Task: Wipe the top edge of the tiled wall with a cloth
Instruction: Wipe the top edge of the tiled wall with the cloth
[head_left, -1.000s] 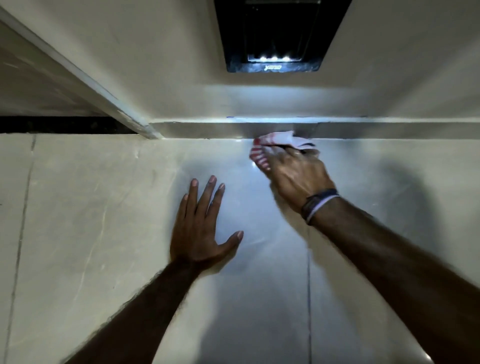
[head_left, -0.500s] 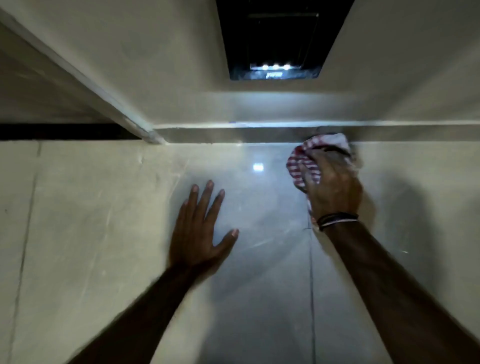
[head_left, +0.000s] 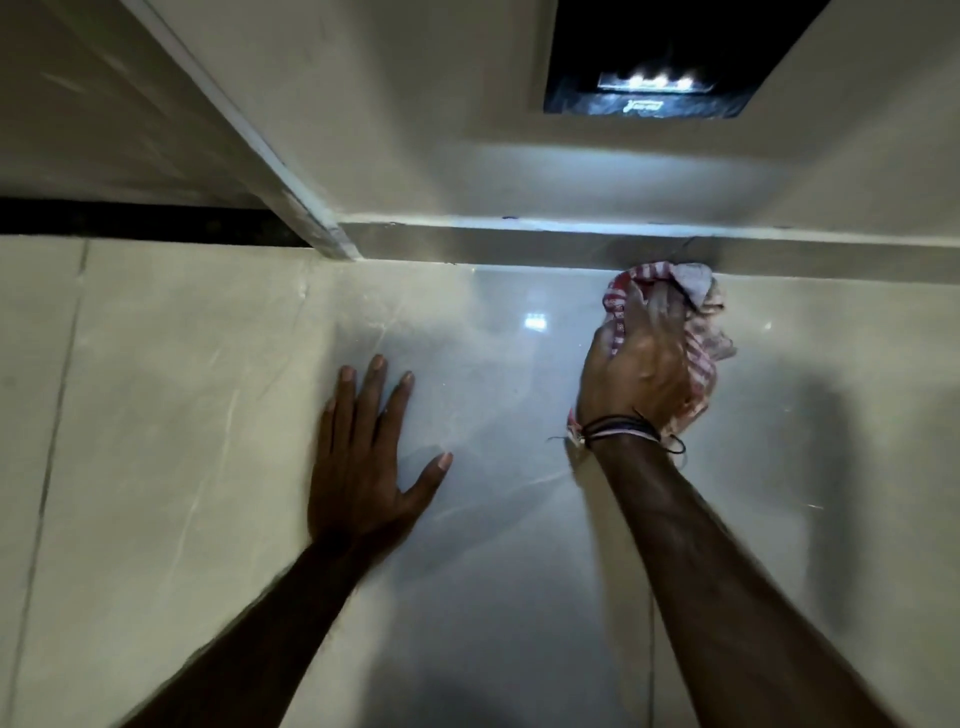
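A glossy cream tiled wall (head_left: 493, 597) fills the lower view. Its top edge (head_left: 467, 262) runs across under a grey ledge. My right hand (head_left: 639, 369) grips a red-and-white striped cloth (head_left: 701, 338) and presses it against the wall, the cloth's upper end touching the top edge at right of centre. Part of the cloth is hidden under the palm. My left hand (head_left: 369, 462) lies flat on the tile below and to the left, fingers spread, holding nothing.
A grey ledge (head_left: 519, 247) runs above the tiles, with a plastered wall over it. A dark rectangular opening (head_left: 670, 52) with small lights sits high up. A white beam (head_left: 244, 124) slants in from the upper left. A black strip (head_left: 130, 223) tops the left tiles.
My right hand has slid the cloth to the right along the top edge and turned upright. The left hand stays flat on the tile.
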